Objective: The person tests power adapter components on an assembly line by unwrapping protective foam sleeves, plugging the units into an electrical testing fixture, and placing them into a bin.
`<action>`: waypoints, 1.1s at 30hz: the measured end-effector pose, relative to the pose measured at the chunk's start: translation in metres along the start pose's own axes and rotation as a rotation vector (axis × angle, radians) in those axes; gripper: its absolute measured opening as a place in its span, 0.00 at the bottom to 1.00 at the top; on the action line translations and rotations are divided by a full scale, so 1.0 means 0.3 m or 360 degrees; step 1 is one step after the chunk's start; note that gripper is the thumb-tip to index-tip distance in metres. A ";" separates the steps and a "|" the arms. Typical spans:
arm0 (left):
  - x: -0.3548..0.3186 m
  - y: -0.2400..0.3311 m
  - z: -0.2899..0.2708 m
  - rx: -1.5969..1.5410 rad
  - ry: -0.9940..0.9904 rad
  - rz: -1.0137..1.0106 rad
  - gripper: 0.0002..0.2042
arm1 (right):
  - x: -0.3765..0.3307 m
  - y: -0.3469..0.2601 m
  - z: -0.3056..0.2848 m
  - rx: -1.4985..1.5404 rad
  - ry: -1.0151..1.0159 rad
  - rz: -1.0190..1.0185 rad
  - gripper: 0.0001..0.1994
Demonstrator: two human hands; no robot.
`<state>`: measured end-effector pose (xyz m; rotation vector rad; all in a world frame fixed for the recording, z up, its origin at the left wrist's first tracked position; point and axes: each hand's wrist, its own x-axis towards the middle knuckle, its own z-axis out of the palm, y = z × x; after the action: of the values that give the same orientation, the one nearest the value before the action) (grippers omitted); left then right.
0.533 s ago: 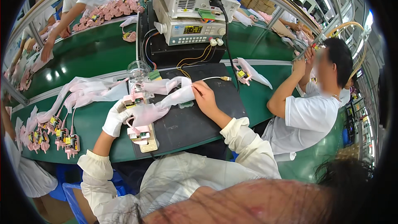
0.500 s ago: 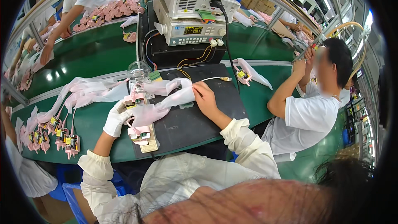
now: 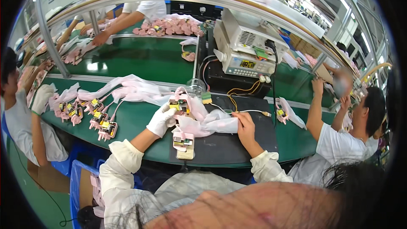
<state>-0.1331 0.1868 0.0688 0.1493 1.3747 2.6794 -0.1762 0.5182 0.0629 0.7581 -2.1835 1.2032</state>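
Left hand point(image 3: 161, 120), in a white glove, is closed around a small circuit board point(image 3: 178, 106) with yellow parts, held in a pink foam bag at the back of the black mat point(image 3: 237, 144). Right hand point(image 3: 245, 124), bare, rests on the mat with fingers curled over a thin test lead point(image 3: 248, 111) and the edge of a pink foam bag point(image 3: 212, 124). Another board in pink foam point(image 3: 184, 143) lies just in front of the left hand; more such boards point(image 3: 91, 114) sit on the green belt point(image 3: 135, 118) to the left, and a grey test instrument point(image 3: 248, 46) stands behind the mat.
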 end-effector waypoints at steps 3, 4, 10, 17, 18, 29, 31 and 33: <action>-0.041 0.054 0.001 0.0079 0.0029 0.0155 0.25 | 0.015 -0.016 0.007 0.0037 -0.0005 0.0045 0.12; -0.058 0.075 0.014 0.0114 0.0019 0.0225 0.26 | 0.019 -0.026 0.008 0.0025 -0.0032 0.0043 0.12; -0.197 0.100 0.014 0.0088 0.0165 0.0622 0.29 | 0.015 -0.017 0.005 0.0016 -0.0098 0.0023 0.11; -0.442 0.100 0.130 0.0168 0.0467 0.0729 0.23 | 0.019 0.001 -0.003 0.0049 -0.0167 0.0124 0.11; -0.472 0.092 0.140 0.0230 0.0514 0.0703 0.24 | 0.020 -0.001 -0.011 0.0048 -0.0170 0.0121 0.11; -0.652 -0.109 0.271 -0.0033 0.0521 0.0272 0.23 | -0.253 -0.476 -0.082 0.0903 -0.0904 0.0219 0.15; -0.669 -0.131 0.279 -0.0638 0.0220 -0.0103 0.21 | -0.270 -0.535 -0.039 0.1278 -0.1235 0.0243 0.36; -0.660 -0.133 0.298 -0.0068 -0.0052 -0.0163 0.20 | -0.267 -0.547 -0.041 0.1190 -0.1190 0.0035 0.42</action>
<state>0.0780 0.2503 0.0823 0.1147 1.2785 2.6084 -0.0047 0.4730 0.1080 1.7142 -2.2394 2.0253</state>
